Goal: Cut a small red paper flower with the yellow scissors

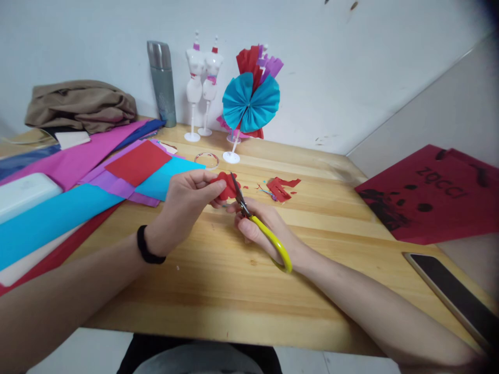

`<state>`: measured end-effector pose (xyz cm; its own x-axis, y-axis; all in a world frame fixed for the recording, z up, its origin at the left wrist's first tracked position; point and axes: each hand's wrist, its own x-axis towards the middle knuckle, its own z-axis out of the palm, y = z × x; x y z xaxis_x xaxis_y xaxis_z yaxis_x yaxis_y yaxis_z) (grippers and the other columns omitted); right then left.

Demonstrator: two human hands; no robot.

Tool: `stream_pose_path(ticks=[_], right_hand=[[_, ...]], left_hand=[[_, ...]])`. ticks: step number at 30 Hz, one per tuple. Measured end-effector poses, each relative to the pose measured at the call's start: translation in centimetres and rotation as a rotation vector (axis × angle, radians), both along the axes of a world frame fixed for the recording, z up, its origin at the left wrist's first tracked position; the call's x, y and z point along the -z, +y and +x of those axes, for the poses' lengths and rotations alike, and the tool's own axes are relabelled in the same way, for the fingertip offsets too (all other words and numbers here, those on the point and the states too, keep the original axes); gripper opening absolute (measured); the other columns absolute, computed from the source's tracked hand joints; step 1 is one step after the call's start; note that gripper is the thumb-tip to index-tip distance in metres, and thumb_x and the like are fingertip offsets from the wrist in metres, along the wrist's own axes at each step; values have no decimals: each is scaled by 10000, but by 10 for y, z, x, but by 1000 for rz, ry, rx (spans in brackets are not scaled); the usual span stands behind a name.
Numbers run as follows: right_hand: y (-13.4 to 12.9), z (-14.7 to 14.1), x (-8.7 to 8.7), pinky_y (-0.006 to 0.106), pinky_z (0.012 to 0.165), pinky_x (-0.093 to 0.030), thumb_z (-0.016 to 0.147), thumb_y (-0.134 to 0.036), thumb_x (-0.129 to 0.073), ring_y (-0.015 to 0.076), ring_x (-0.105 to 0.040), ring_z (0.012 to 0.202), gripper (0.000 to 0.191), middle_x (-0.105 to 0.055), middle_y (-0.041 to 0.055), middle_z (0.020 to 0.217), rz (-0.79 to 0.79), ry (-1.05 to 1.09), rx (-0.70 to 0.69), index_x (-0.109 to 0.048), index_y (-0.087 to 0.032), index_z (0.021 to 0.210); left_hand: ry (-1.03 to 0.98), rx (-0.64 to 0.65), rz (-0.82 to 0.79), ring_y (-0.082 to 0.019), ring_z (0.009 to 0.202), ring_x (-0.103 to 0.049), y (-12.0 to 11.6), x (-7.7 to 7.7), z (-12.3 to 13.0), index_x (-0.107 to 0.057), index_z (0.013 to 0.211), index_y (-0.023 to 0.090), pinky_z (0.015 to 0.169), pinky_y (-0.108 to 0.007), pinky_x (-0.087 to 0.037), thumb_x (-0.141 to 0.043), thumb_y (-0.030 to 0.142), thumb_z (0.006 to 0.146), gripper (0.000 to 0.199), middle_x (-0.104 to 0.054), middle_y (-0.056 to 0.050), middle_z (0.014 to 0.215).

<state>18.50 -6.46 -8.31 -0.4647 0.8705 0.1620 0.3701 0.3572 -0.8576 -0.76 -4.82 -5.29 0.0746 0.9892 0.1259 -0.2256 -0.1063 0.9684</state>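
Between the thumb and fingers of my left hand (pixel 193 195) is a small red piece with a scalloped edge (pixel 227 187), paper or thin fabric. My right hand (pixel 265 221) grips a pair of scissors (pixel 277 244) with yellow handles. Their dark blades point up and lie against the right side of the red piece; whether they are parted is hard to make out. Several red scraps (pixel 281 188) and thin coloured snippets lie on the table just beyond my right hand.
Coloured sheets (pixel 138 161) spread over the table's left side. Behind stand a grey flask (pixel 161 85), two white mannequins (pixel 194 78) and a stand with a blue pleated fan (pixel 251 103). A brown cloth (pixel 80 104) lies back left. On the right are a red bag (pixel 432 197) and a phone (pixel 448 291).
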Motion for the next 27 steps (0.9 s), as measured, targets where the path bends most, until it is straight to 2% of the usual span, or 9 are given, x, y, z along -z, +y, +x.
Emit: stream_pose_path(ticks=[6, 16, 27], right_hand=[[-2, -1, -3, 280, 548, -371, 905, -738, -538, 150, -441, 605, 608, -515, -1, 695, 6, -7, 12, -673, -161, 1041], [-4, 0, -9, 286, 558, -386, 877, -787, -564, 152, -475, 612, 659, -549, 10, 735, -52, 7, 10, -663, -159, 1052], [-1, 1, -1, 273, 545, -359, 907, -739, -564, 142, -452, 595, 603, -504, -17, 699, -41, 24, -14, -661, -164, 1062]], left_hand=[[25, 1, 2, -105, 548, -603, 1, -2, 0, -751, 654, 161, 555, -226, -499, -835, 276, 680, 145, -718, -5, 608], [66, 25, 35, -102, 535, -581, 3, -5, -3, -714, 618, 166, 547, -224, -478, -783, 253, 703, 140, -686, 4, 570], [65, 32, 24, -104, 539, -585, 3, -3, -3, -723, 632, 168, 554, -238, -490, -806, 271, 687, 143, -711, -2, 610]])
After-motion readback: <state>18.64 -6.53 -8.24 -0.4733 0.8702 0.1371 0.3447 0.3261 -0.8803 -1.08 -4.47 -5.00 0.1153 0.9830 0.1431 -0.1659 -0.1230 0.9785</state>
